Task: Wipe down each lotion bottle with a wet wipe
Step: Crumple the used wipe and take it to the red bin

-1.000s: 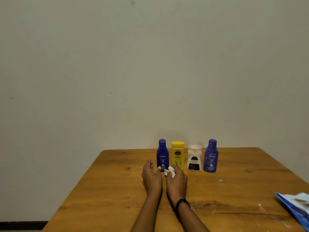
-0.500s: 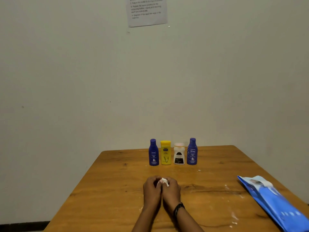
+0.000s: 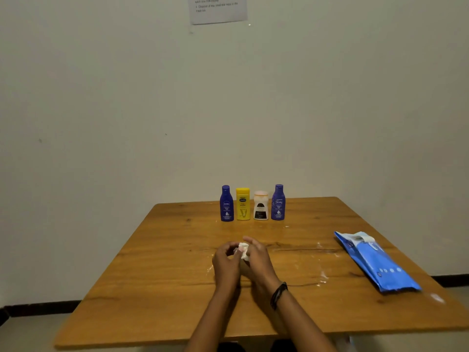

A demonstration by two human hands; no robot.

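Several lotion bottles stand upright in a row at the far side of the wooden table [image 3: 162, 288]: a blue bottle [image 3: 226, 204], a yellow bottle [image 3: 243, 204], a short white bottle [image 3: 261, 205] and a second blue bottle [image 3: 278, 202]. My left hand [image 3: 225, 262] and my right hand [image 3: 257, 260] are pressed together over the table's middle, well in front of the bottles. Between their fingertips they pinch a small crumpled white wet wipe [image 3: 243, 250]. A black band sits on my right wrist.
A blue wet wipe pack [image 3: 375, 262] lies flat near the table's right edge. Pale smears mark the wood between the hands and the pack. A printed paper sheet [image 3: 218, 8] hangs on the wall above the bottles. The table's near edge is close to my body.
My hands drew back from the left blue bottle toward me, keeping the wipe. The view pulled back, so the wipe pack and the wall sheet show more fully.
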